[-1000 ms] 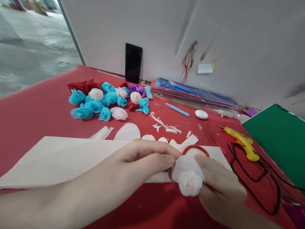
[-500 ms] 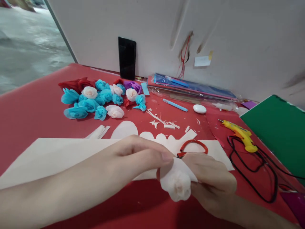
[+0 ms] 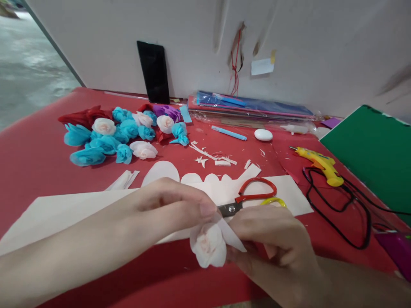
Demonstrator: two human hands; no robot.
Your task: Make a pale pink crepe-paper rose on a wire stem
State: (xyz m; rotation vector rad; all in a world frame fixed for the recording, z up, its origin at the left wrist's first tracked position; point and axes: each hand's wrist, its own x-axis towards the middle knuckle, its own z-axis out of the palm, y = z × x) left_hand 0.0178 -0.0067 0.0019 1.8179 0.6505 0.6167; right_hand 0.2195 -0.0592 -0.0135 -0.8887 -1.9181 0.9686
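A pale pink-white paper rose (image 3: 210, 244) is between my hands, low in the middle of the view. My left hand (image 3: 180, 205) pinches the upper edge of its outer petal with thumb and fingers. At the right, my right hand (image 3: 272, 241) is closed round the flower's base, which its fingers mostly hide. A loose petal flap sticks out toward my right hand. Scissors with red and yellow handles (image 3: 258, 196) lie just behind, on a long white paper strip (image 3: 77, 209). White cut petals (image 3: 162, 172) rest at the strip's far edge.
Several blue, pink, red and purple paper flowers (image 3: 104, 144) lie at the left. Paper scraps (image 3: 202, 161), a blue pen (image 3: 229, 133) and a white oval object (image 3: 263, 135) are farther back. A yellow glue gun (image 3: 321, 164) with black cord and a green board (image 3: 372, 149) are right.
The flower and both hands have shifted left in view, and the rose has turned, its flap now pointing right. More of the scissors shows, including the yellow handle.
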